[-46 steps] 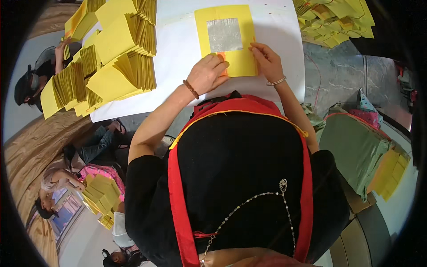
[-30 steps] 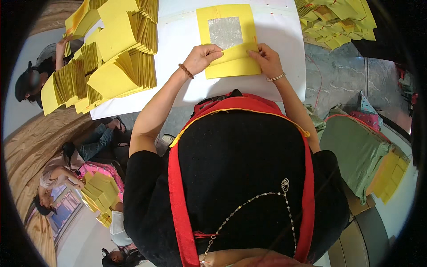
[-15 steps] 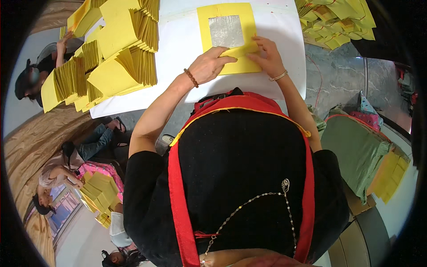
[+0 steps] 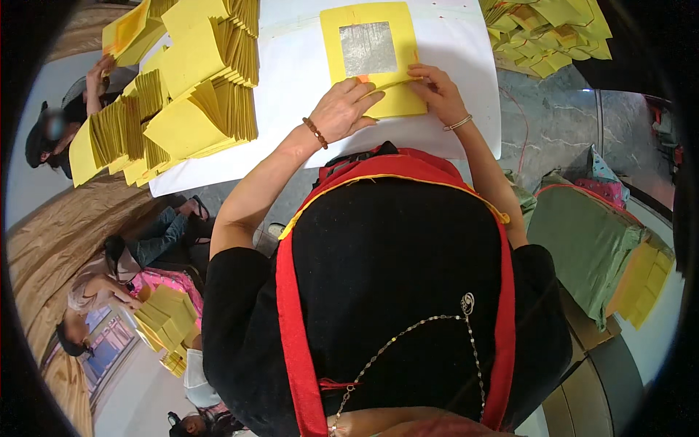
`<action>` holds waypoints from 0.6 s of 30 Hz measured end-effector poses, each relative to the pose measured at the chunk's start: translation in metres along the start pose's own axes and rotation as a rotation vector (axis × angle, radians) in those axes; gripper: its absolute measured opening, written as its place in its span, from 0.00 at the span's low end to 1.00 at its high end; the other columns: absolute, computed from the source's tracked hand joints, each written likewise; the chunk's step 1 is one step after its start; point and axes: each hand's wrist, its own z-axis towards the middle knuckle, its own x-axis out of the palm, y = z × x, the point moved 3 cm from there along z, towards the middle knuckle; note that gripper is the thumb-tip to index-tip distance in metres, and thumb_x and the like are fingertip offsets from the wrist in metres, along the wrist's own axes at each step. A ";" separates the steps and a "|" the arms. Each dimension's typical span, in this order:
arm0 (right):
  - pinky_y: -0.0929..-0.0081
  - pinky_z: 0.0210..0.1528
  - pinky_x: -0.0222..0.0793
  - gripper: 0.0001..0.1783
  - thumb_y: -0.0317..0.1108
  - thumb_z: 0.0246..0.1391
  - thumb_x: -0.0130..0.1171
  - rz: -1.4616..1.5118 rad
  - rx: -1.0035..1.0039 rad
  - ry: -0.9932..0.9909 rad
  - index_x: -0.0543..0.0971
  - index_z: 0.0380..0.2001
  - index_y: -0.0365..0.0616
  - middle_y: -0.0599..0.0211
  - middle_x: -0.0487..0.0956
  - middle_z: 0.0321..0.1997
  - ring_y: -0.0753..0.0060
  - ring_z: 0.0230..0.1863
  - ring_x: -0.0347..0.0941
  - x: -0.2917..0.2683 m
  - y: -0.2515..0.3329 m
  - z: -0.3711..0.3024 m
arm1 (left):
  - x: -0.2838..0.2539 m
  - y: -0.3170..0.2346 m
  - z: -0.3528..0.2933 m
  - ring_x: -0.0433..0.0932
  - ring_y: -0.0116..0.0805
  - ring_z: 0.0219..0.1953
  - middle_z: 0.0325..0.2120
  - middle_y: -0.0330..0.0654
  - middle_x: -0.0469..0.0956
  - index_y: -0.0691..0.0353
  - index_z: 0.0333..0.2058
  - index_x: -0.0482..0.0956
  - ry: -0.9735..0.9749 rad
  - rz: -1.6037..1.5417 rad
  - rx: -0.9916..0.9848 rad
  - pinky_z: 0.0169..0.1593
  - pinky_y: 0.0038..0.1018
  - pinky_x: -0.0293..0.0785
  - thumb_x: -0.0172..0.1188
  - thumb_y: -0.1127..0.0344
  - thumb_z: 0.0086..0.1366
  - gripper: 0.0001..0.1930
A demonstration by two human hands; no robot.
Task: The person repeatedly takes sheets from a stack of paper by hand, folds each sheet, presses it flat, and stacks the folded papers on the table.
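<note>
On the white-covered table lies a sheet of yellow paper [image 4: 405, 54] with a silver foil square [image 4: 368, 47] on its far part. Its near part is bent up into a fold across the sheet, with more yellow paper showing below. My left hand [image 4: 345, 111], with a brown bead bracelet at the wrist, has its fingers curled on the left end of the fold. An orange patch shows by its fingertips. My right hand [image 4: 440, 93] pinches the fold's right end between thumb and fingers.
Stacks of folded yellow paper [image 4: 196, 51] fill the left of the white table [image 4: 291, 44]. More folded yellow pieces [image 4: 550, 33] are heaped at the far right. A green-wrapped bundle [image 4: 582, 244] stands at right. Other people [image 4: 95, 284] handle yellow paper at left.
The fold now stands up as a thinner edge between my hands. My left fingers have drawn in closer, uncovering an orange patch. My right hand has shifted slightly.
</note>
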 end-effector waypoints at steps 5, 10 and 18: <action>0.79 0.47 0.63 0.15 0.36 0.56 0.53 0.347 0.247 0.043 0.75 0.46 0.47 0.70 0.74 0.46 0.80 0.45 0.66 0.002 -0.010 -0.002 | -0.002 0.012 0.002 0.69 0.46 0.43 0.40 0.49 0.73 0.61 0.45 0.74 -0.017 -0.177 0.007 0.47 0.35 0.68 0.62 0.61 0.53 0.21; 0.79 0.51 0.61 0.18 0.38 0.59 0.48 0.366 0.208 0.023 0.73 0.48 0.40 0.69 0.73 0.46 0.79 0.48 0.66 -0.002 -0.004 0.001 | -0.004 0.029 0.000 0.74 0.38 0.32 0.29 0.47 0.77 0.62 0.38 0.78 -0.097 -0.368 -0.008 0.39 0.30 0.71 0.59 0.64 0.58 0.11; 0.77 0.46 0.66 0.27 0.40 0.50 0.59 0.296 0.237 0.042 0.69 0.52 0.37 0.63 0.73 0.47 0.74 0.43 0.69 0.000 -0.014 0.000 | 0.003 0.053 0.001 0.63 0.15 0.18 0.17 0.27 0.70 0.64 0.34 0.79 0.096 -0.990 -0.677 0.21 0.15 0.59 0.56 0.63 0.62 0.10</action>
